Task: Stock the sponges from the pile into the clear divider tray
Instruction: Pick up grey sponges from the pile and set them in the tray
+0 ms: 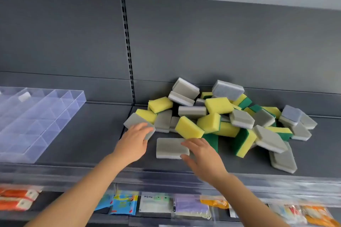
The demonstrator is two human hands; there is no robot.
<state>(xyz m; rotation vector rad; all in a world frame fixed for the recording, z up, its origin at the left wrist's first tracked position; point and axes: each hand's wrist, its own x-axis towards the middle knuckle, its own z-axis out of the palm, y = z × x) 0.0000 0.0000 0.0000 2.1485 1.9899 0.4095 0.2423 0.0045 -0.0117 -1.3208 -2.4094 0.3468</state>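
So the pile of sponges (221, 116) sat in the middle-right of the frame on a dark grey shelf (83, 134), a loose heap of grey ones, yellow ones and yellow-and-green ones leaning on each other, some tipped on edge. The clear divider tray (36, 120) was over at the left of the frame on the same shelf, well apart from the pile. One small white piece (24, 96) showed near its back; the compartments I could make out otherwise looked bare.

Both hands were at the near-left edge of the pile. The left hand (133, 142) lay over a grey sponge (135, 121) at the heap's left corner, fingers spread fairly wide across its top, touching it; couldn't tell if it was actually gripping. The right hand (201, 155) was on a flat grey sponge (169, 147) lying alone just in front of the pile, fingers over its right end and thumb at the near edge, so it looked like a loose pinch.

Below the shelf lip, at the bottom of the frame, packaged goods (147, 204) hung in a blurry row.
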